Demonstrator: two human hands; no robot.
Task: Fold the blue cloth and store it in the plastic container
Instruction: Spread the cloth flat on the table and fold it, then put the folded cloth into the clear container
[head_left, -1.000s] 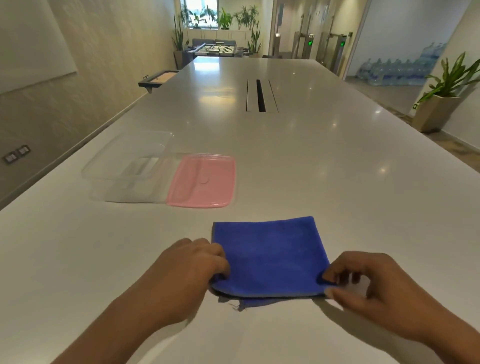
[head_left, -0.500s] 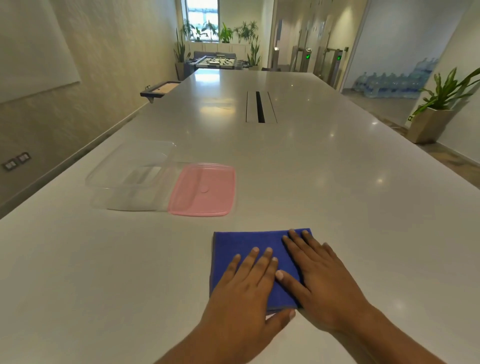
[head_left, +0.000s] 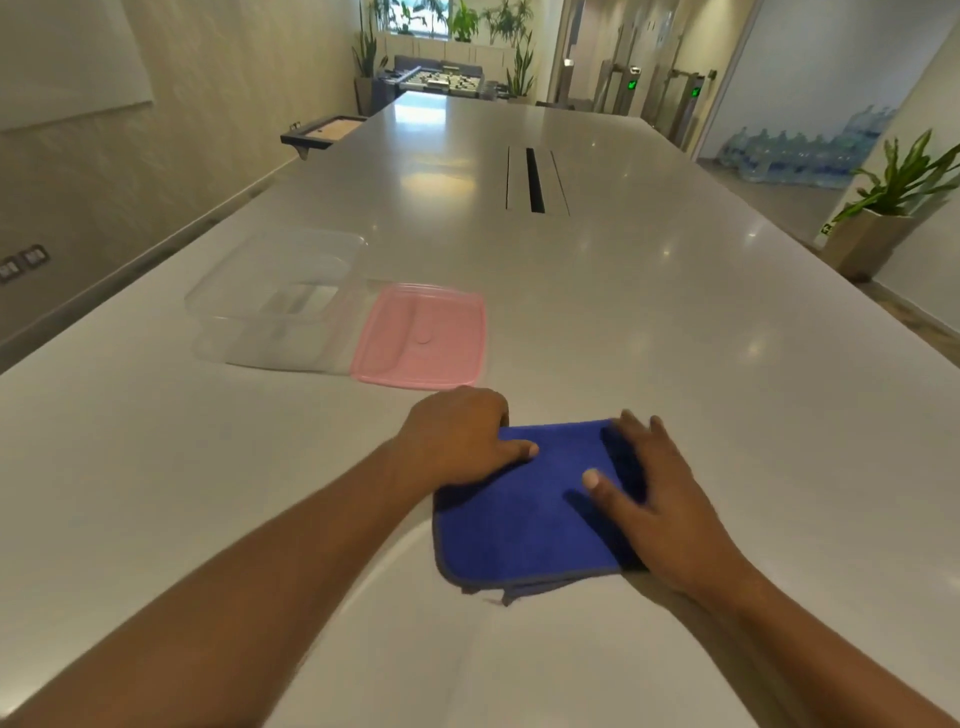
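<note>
The blue cloth (head_left: 524, 514) lies folded into a small square on the white table (head_left: 675, 338), close in front of me, with a grey hem along its near edge. My left hand (head_left: 457, 436) is curled over the cloth's far left corner, thumb on top, gripping that edge. Along the cloth's right side my right hand (head_left: 662, 499) lies flat, fingers spread and pointing away. The clear plastic container (head_left: 275, 301) stands open to the far left of the cloth. Its pink lid (head_left: 421, 338) lies flat beside it, just beyond my left hand.
A cable slot (head_left: 535, 179) runs along the table's middle farther away. The table's left edge follows a wall with a small tray-like shelf (head_left: 322, 130). A potted plant (head_left: 883, 208) stands on the floor to the right.
Both hands had lain flat on top of the cloth. The left hand has moved to the far left corner and closed on it; the right hand has slid to the right side.
</note>
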